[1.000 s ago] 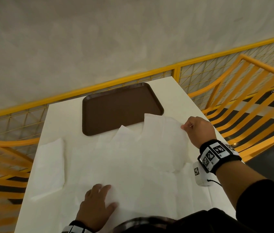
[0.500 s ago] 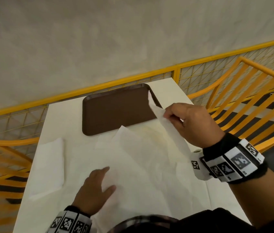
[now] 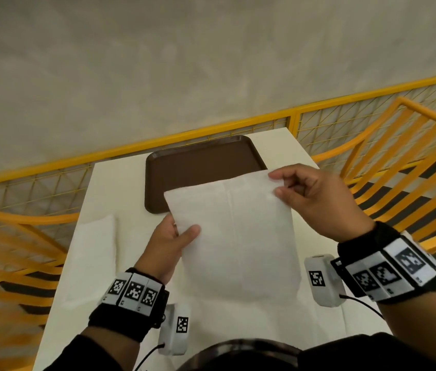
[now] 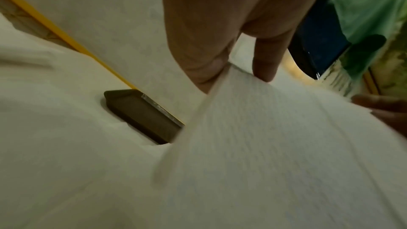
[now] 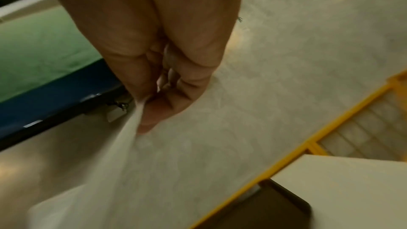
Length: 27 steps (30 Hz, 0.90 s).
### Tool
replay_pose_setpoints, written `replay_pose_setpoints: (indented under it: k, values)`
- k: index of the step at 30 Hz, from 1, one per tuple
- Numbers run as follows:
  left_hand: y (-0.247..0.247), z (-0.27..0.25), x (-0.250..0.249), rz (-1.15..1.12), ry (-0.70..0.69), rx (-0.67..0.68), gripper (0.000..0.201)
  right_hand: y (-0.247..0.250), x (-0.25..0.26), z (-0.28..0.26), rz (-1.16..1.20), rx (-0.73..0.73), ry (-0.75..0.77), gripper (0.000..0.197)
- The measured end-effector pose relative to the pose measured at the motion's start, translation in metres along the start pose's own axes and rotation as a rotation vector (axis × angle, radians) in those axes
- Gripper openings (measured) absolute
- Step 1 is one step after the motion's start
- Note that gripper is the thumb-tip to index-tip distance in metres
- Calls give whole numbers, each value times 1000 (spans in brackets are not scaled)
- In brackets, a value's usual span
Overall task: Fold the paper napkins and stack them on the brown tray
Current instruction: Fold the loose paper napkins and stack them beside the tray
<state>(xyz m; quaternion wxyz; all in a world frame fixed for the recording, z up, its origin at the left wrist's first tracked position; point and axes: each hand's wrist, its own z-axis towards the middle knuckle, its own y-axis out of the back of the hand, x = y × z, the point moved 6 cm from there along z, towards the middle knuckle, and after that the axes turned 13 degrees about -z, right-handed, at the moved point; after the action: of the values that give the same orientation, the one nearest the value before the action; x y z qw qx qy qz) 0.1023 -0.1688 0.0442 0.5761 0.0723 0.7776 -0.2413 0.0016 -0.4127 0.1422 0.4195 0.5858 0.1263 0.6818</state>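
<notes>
A white paper napkin [image 3: 238, 234] hangs in the air above the table, held up by both hands. My left hand [image 3: 178, 236] pinches its left edge between thumb and fingers [image 4: 207, 69]. My right hand [image 3: 278, 186] pinches the napkin's upper right corner [image 5: 141, 107]. The brown tray [image 3: 200, 167] lies empty at the far side of the white table, partly hidden behind the raised napkin; it also shows in the left wrist view [image 4: 141, 114] and the right wrist view [image 5: 264, 210]. More napkins [image 3: 238, 317] lie spread flat beneath the held one.
A folded white napkin [image 3: 91, 253] lies near the table's left edge. Yellow railing [image 3: 238, 127] runs behind the table, and yellow chair backs [image 3: 399, 156] stand on both sides. The white table [image 3: 120, 183] ends just past the tray.
My right hand lifted a napkin off the spread pile and brought it toward me. My left hand left the table and took the napkin's left edge; it now hangs between both hands.
</notes>
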Motion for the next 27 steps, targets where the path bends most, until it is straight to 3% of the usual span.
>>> replay_pose_setpoints:
  k: [2,5,11,19,23,27]
  values:
    - [8,1,0,133,-64,-96,46,-11,-21,-3,-27,53,-78,27]
    - [10,-4,3,354,-119,-109,55,-28,-45,-10,-121,132,-138,28]
    - [17,-7,14,447,-138,-96,62,-49,-70,-17,-199,227,-193,16]
    - [17,-6,30,562,-150,-71,58,-62,-59,-20,-434,174,44,5]
    - [0,-12,20,672,-213,2,55,-92,-43,-23,-348,371,123,24]
    - [-9,-15,8,746,-268,45,57,-118,-45,-22,-190,542,-40,45]
